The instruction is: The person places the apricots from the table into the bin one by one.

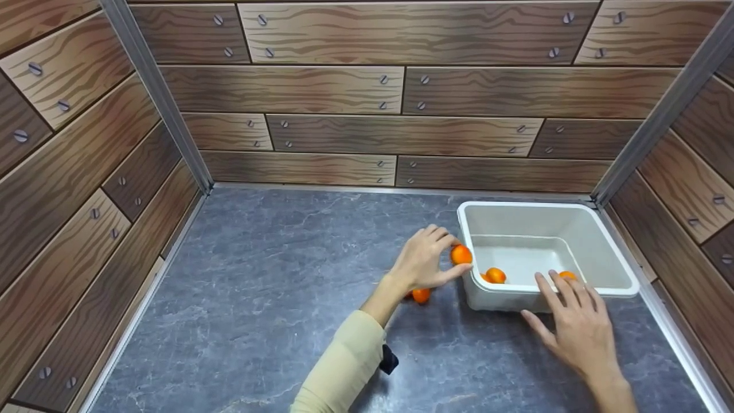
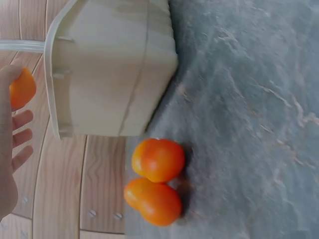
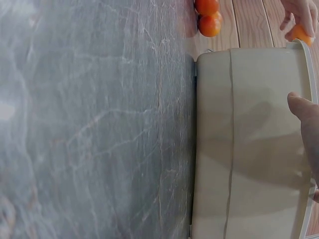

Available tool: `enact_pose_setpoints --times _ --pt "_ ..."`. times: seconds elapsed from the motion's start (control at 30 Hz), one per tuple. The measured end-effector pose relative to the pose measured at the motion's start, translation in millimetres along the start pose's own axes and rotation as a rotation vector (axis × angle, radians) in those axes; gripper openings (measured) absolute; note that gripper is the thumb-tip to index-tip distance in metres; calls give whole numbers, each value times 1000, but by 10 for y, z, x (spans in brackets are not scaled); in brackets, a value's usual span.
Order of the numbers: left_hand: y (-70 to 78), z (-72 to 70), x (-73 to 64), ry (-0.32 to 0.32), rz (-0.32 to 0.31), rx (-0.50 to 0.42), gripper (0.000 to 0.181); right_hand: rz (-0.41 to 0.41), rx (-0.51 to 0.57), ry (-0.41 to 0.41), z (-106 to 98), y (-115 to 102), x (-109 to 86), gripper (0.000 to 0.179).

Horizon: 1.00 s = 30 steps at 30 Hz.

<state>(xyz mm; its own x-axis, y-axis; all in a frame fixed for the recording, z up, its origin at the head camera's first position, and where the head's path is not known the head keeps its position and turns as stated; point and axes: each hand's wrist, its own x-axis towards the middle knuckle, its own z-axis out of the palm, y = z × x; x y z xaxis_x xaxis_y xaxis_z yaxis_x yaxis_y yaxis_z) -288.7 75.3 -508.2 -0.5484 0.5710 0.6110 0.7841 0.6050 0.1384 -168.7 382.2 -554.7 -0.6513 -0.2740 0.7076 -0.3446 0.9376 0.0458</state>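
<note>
My left hand [image 1: 427, 258] pinches a small round orange fruit [image 1: 461, 254] between thumb and fingers at the left rim of a pale plastic tub [image 1: 516, 298]. Inside the tub lie an orange fruit [image 1: 495, 276] near its left front corner and another [image 1: 567, 276], partly covered by my right hand [image 1: 579, 330]. That right hand reaches over the near rim with fingers extended and thumb outside; it holds nothing. Behind the left wrist, fruit [image 1: 421, 295] sits on the surface; in the left wrist view several touching orange fruits [image 2: 162, 159] stand beside the tub.
Grey marbled tabletop [image 1: 258, 287] spreads left of and in front of the tub. Wood-plank panels [image 1: 321, 89] wall the back and both sides, with metal strips [image 1: 659, 315] along the edges. The tub stands close to the right wall.
</note>
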Motion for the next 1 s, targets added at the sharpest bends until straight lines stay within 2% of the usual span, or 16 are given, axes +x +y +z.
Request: enact_pose_setpoints --times 0.17,0.4,0.53,0.7,0.8,1.0 --pt "68 -18 123 23 34 7 43 -5 -1 9 9 0 -3 80" --pt "172 -3 259 2 73 44 46 -9 -21 -19 7 12 -15 80" --pt "214 51 291 -4 83 63 46 -16 -24 -3 3 14 -12 79" --pt "253 106 328 -12 104 83 48 -13 -52 -45 -8 28 -27 80" --pt "278 130 349 -21 115 88 49 -10 -46 -40 -3 25 -24 80" --pt "337 184 373 -75 102 102 50 -14 -32 -21 3 13 -16 80"
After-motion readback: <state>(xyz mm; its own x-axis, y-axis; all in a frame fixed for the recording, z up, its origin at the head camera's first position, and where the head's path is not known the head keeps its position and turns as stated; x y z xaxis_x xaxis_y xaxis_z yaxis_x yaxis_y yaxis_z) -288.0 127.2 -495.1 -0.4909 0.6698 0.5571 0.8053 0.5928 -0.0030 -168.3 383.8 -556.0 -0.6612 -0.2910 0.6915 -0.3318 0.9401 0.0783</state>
